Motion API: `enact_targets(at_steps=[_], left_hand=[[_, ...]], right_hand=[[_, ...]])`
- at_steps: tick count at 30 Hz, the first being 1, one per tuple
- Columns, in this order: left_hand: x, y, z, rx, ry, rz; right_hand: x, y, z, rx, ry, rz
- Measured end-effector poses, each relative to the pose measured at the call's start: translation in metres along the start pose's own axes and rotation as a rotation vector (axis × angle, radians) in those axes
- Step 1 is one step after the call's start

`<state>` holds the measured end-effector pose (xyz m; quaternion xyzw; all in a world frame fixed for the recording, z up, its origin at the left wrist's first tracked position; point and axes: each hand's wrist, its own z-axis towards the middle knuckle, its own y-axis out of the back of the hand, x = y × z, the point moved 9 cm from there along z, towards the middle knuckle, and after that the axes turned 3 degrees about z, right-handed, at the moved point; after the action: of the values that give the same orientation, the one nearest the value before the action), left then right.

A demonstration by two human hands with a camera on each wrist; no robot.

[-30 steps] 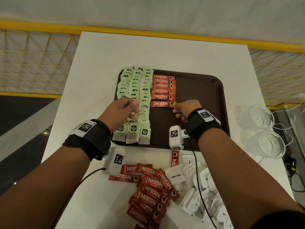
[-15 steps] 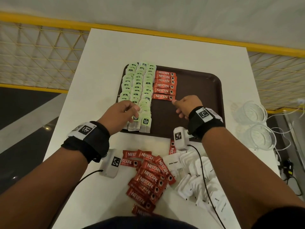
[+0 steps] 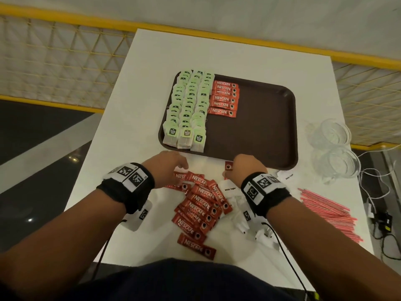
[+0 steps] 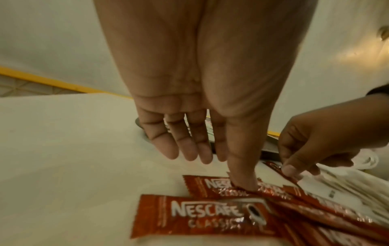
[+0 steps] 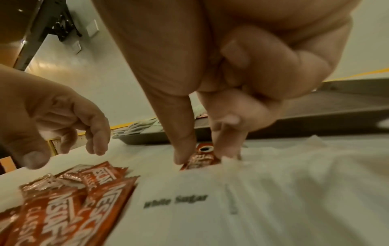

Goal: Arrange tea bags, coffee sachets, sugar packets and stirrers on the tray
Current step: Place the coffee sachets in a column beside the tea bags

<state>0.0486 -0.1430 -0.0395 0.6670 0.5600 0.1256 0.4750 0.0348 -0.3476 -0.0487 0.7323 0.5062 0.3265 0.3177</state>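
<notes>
We see a dim, warm-toned scene, lit from above. In the head view the tabletop (image 3: 217, 51) is the brightest surface, while the railing bows at the wide-angle edges. Both wrist views are soft and smeared; the near sachets (image 4: 200, 216) blur, and foil glints catch light.

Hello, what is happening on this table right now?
A person is filling a brown tray with drink supplies. Tea bags and six coffee sachets already lie on it. The left hand presses its thumb on the loose sachet pile; the right hand pinches one sachet. Sugar packets and stirrers wait on the table.
</notes>
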Motion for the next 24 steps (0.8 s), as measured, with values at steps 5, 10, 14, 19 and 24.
enact_targets(at_steps=[5, 10, 14, 19, 24], left_hand=[[0.001, -0.013, -0.006, 0.021, -0.010, 0.172], [-0.002, -0.015, -0.002, -0.025, 0.030, 0.149], [0.005, -0.020, 0.000, -0.013, 0.070, 0.159], [0.010, -0.020, 0.003, -0.017, 0.096, 0.118], [0.014, -0.022, 0.006, -0.001, 0.100, 0.240]], right_hand=[[0.020, -0.012, 0.002, 0.006, 0.039, 0.000], [0.029, -0.018, 0.006, 0.004, 0.054, 0.023], [0.033, -0.020, 0.007, 0.021, 0.069, 0.098], [0.038, -0.013, 0.008, 0.000, 0.095, 0.259], [0.040, 0.006, 0.006, -0.099, 0.160, 0.422]])
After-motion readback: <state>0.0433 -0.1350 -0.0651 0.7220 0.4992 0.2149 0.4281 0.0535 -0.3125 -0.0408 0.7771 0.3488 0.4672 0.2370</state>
